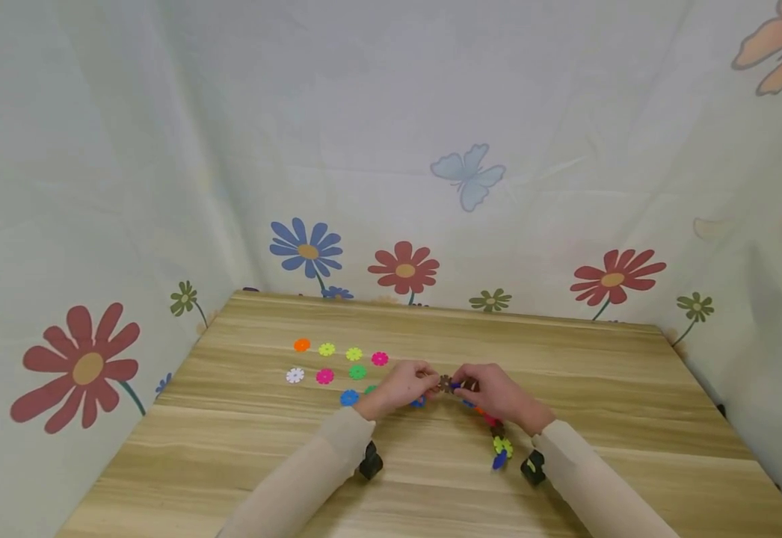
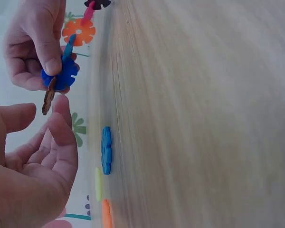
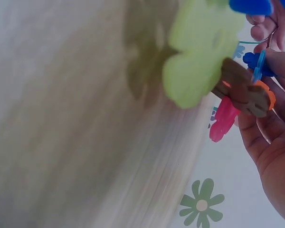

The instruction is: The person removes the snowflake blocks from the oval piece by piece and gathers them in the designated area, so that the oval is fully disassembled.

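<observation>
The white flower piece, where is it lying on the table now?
In the head view the white flower piece lies on the table's left part, first in the second row, beside a pink piece, below the orange piece.

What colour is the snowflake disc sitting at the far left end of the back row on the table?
Orange disc, clearest in the head view.

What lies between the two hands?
In the head view, a brown disc lies between the left hand and the right hand, at the end of the chain.
</observation>
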Motion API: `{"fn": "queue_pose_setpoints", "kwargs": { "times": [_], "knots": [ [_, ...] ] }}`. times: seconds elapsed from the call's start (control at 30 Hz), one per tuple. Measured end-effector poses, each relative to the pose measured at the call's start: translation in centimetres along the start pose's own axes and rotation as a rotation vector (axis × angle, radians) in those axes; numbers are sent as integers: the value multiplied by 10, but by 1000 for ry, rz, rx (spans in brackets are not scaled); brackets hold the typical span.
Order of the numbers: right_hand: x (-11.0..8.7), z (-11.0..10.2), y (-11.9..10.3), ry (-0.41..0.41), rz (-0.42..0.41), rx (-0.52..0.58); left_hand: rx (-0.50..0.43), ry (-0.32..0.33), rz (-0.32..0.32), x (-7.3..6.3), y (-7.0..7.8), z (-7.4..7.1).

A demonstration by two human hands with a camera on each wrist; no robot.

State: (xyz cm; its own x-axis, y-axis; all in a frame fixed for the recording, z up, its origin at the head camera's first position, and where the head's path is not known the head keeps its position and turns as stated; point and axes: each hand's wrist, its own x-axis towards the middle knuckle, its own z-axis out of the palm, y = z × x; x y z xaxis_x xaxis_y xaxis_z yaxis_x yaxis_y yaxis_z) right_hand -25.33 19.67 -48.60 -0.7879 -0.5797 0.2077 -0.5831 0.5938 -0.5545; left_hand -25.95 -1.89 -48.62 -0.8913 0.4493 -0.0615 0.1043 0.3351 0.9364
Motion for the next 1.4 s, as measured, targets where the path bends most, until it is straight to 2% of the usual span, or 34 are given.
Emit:
{"fn": "queue_pose_setpoints", "kwargs": {
  "times": [0.13,0.4,0.57,0.7,0.83,1.17,1.4],
  "knots": [
    [1,0,-1,8,-11,-10,-50,-15,-2,0,1,2],
    [1,1,-2,-10,2,-20,-71,-22,-25,0,3,3],
    [-1,-1,-2,-29,24,-25,-107,-7,-14,-1,2,2],
    [-4,-3,-3,-56,39,-14,-154,20,-49,-1,1,2],
    [-5,-5,-3,-69,29,-4,-159,31,-58,-2,1,2],
    [-6,-5,-1,-49,-55,-18,-80,-40,-12,-5,2,0],
    [-6,-3,-2,-53,-80,-42,-137,-83,-11,-6,1,0]
  ]
}}
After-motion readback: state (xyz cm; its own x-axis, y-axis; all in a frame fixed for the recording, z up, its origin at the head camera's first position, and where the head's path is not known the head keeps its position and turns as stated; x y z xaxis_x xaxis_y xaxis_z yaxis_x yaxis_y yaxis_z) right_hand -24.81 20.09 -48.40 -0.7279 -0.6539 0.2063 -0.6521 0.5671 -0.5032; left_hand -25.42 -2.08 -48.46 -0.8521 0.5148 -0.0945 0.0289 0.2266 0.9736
